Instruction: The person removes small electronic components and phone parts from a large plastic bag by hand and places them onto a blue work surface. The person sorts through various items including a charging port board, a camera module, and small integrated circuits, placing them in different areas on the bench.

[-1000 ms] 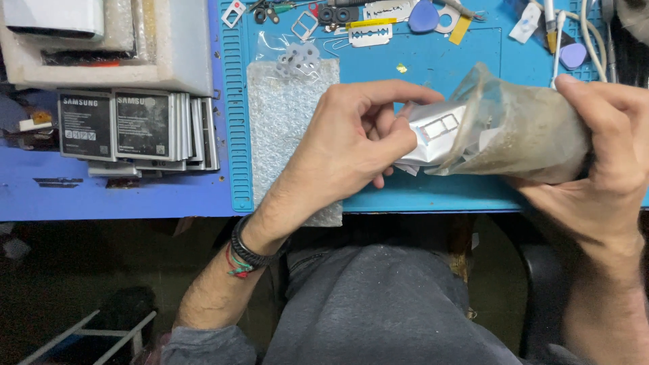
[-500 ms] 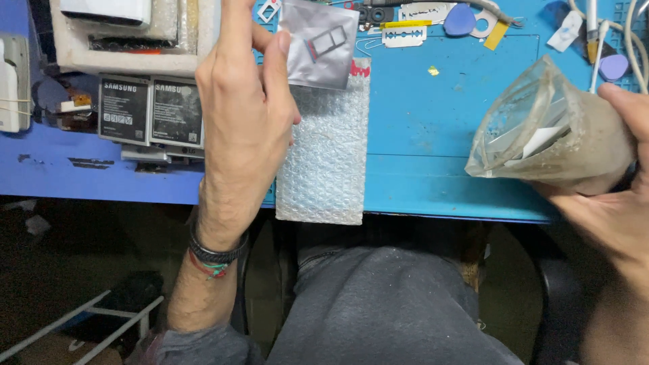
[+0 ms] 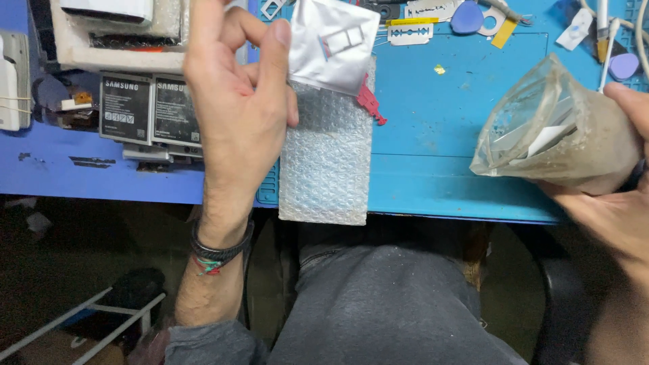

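Our left hand (image 3: 236, 94) pinches a small silver foil pouch (image 3: 331, 47) with a card tray inside, above the bubble-wrap sheet (image 3: 328, 162). Our right hand (image 3: 618, 196) grips a cloudy plastic bag (image 3: 554, 132), mouth open, holding white packets over the blue mat (image 3: 433, 135).

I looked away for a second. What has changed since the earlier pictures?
The left hand drew a small silver packet out of the cloudy plastic bag and carried it left and up, above the bubble wrap. The right hand kept holding the bag; the batteries stayed put.
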